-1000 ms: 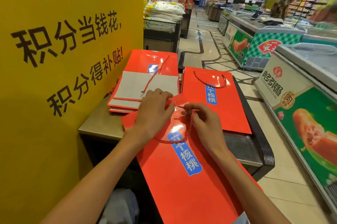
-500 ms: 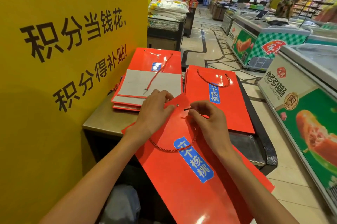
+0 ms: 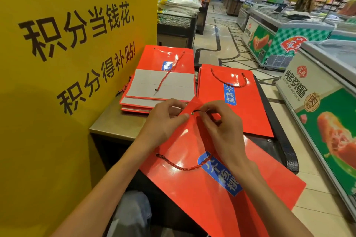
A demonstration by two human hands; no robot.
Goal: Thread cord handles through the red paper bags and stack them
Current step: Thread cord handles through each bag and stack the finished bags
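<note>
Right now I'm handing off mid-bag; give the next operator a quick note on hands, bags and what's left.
Left hand pinches the bag in work beside its eyelet. Right hand pinches the cord tip at that eyelet; it is not yet through. The cord's other end already sits in the left hole. The finished bag lies at right, and the stack with a loose cord lies at left. Left: push the tip through, stack, go on.

**Red bags, yellow wall**

The bag point(image 3: 192, 188) is glossy red with a blue label point(image 3: 219, 175) and a twisted red cord point(image 3: 179, 165). The stack point(image 3: 159, 82) by the worktop's far edge shows grey panels. The wall point(image 3: 67, 63) is yellow with black characters.
</note>
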